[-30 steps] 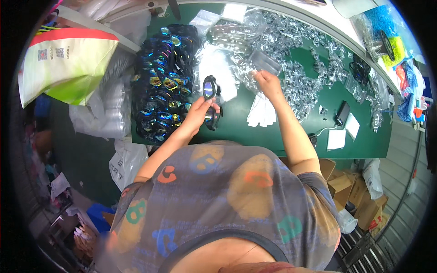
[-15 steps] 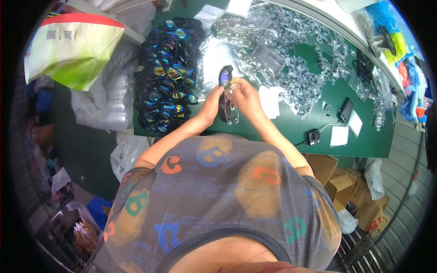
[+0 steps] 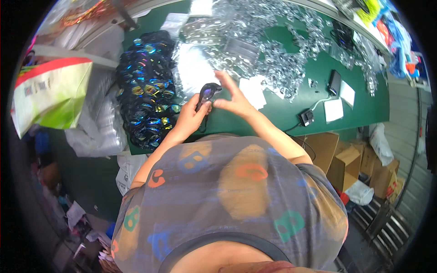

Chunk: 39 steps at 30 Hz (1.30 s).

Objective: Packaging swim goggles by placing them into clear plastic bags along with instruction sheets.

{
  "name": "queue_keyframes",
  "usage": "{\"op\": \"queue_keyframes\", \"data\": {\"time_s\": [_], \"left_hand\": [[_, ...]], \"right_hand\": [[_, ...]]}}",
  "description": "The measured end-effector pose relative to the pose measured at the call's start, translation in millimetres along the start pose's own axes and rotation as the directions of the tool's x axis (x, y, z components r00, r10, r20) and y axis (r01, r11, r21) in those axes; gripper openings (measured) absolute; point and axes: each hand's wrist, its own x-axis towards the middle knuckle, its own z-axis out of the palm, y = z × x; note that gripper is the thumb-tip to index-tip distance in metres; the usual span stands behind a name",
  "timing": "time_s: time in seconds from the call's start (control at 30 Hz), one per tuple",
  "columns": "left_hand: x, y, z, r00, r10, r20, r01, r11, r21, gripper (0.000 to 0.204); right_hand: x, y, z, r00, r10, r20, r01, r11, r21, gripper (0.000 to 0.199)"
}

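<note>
My left hand is closed round a pair of swimming goggles with a black frame and a dark bluish lens, held just above the near part of the table. Part of the goggles' strap hangs below my fingers. To the right of them my right hand is open, its thumb and forefinger spread apart beside the frame, and I see nothing in it. On the left lies a long heap of similar black goggles with shiny mirrored lenses. Beyond my hands are flat clear plastic bags.
Small clear plastic pieces cover much of the green table's far side. White papers lie right of my right hand. Farther right are a black device, a small black cube with a cable, and white pads. Cardboard boxes stand below.
My right hand has let go of the goggles and its fingers have spread. The clear plastic that hung by the goggles no longer shows there. The goggles now tilt, and the whole view has shifted.
</note>
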Motion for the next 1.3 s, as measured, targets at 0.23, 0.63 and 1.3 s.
{"op": "queue_keyframes", "data": {"time_s": [0.23,0.63,1.3], "left_hand": [[15.1,-4.1,-25.1,0.999,0.049,-0.024,-0.032,0.874,0.485,0.031],[20.8,-63.9,23.4,0.808,-0.464,0.362,0.567,0.780,-0.265,0.023],[9.1,-57.0,25.8,0.806,-0.473,0.357,0.592,0.659,-0.464,0.027]], "right_hand": [[-43.9,-1.0,-29.9,0.793,0.582,0.178,-0.609,0.760,0.227,0.025],[-81.3,95.8,-155.6,0.763,-0.125,-0.634,-0.601,0.225,-0.767,0.028],[-90.9,72.5,-144.5,0.754,-0.096,-0.649,-0.475,0.603,-0.641,0.016]]}}
